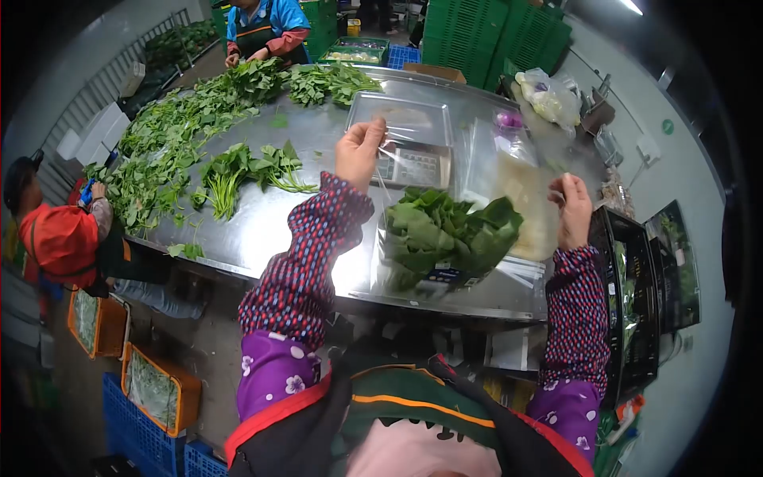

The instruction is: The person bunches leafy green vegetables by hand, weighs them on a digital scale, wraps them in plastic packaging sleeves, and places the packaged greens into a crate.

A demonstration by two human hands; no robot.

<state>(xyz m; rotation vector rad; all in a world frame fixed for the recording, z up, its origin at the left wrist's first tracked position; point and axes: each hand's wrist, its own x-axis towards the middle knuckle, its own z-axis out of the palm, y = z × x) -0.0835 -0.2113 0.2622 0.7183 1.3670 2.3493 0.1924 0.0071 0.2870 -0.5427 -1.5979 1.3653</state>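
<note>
A bunch of leafy greens (449, 230) in a clear bag with a dark label stands at the front edge of the metal table (262, 207). Up and left of it, my left hand (360, 151) pinches a thin, clear piece of plastic between thumb and fingers. To the right of the greens is my right hand (571, 208), its fingers curled; whether it holds anything is too small to tell. Behind the bunch sits a scale (409, 165) under a clear cover. Flat clear bags (520, 183) lie between the scale and my right hand.
Loose greens (175, 135) cover the table's left side, with a smaller pile (230, 179) nearer. Co-workers stand at the far side (270, 28) and at the left (67, 238). Black crates (632, 302) are at the right, orange crates (187, 393) below left, green crates (465, 40) behind.
</note>
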